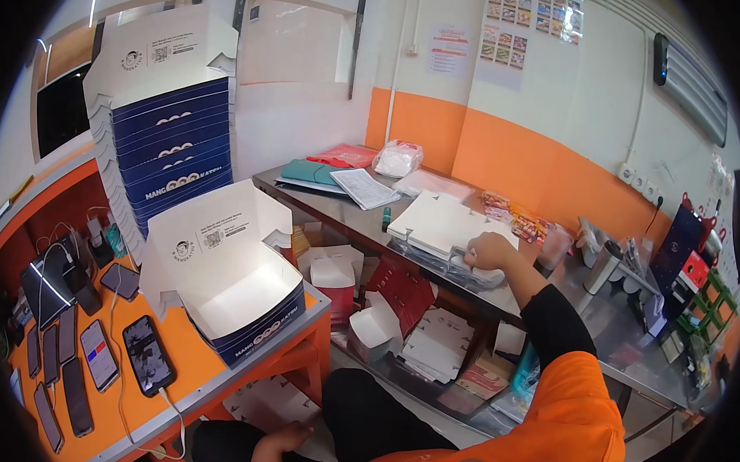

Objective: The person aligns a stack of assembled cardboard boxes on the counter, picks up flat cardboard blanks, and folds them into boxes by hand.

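My right hand (486, 252) is closed, fingers curled down at the front edge of a stack of flat white box blanks (435, 225). Clear plastic wrap (461, 271) bunches beneath the stack, close to my fingertips. What the fingers pinch, if anything, is hidden. Low in my lap, my left hand (292, 437) lies near my dark trousers, its fingers mostly hidden. To the left, an open navy box (251, 325) with a white inside stands on the orange table. Behind it rises a tall stack of nested navy boxes (175, 148) with their lids up.
Several phones, one being a black phone (148, 353) with a cable, lie on the orange table (136, 308). Papers (365, 188) and a green folder (311, 172) rest on the metal counter (304, 199). Red cartons (333, 285) and flat blanks (437, 343) fill the shelf below.
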`<state>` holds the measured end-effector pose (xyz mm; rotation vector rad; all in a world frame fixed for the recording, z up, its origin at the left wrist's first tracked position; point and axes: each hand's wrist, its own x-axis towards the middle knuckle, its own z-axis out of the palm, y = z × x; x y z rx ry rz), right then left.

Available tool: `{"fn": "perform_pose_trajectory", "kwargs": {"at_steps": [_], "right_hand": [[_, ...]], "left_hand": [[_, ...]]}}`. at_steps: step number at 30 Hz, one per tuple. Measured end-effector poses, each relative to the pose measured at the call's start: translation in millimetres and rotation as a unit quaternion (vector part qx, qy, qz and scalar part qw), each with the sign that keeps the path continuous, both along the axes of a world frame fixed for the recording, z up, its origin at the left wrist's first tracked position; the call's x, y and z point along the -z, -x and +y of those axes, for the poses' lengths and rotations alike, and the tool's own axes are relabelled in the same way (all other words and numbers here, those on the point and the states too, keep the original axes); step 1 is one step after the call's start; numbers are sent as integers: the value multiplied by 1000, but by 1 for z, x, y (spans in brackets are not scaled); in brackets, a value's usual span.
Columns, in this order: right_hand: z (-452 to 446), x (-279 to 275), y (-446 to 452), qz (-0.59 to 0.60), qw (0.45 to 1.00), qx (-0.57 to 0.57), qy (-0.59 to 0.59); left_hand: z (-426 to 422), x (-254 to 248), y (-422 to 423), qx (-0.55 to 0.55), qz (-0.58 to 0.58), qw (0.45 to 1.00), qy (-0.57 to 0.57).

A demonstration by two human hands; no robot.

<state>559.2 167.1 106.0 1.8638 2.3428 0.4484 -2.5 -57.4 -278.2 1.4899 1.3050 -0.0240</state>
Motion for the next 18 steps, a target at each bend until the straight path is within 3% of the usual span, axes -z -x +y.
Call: {"fn": "perform_pose_trajectory", "kwargs": {"at_steps": [5, 12, 15, 18], "right_hand": [[-17, 2, 25, -31, 999, 24, -38], [0, -2, 22, -41, 998, 40, 3], [11, -14, -3, 7, 1000, 8, 10], [-4, -51, -2, 178, 975, 110, 82]], "left_hand": [[-3, -29, -4, -4, 6, 1000, 16], [2, -9, -2, 5, 14, 1000, -9], [2, -10, -3, -12, 14, 1000, -10], [5, 10, 1, -15, 7, 999, -28]]}}
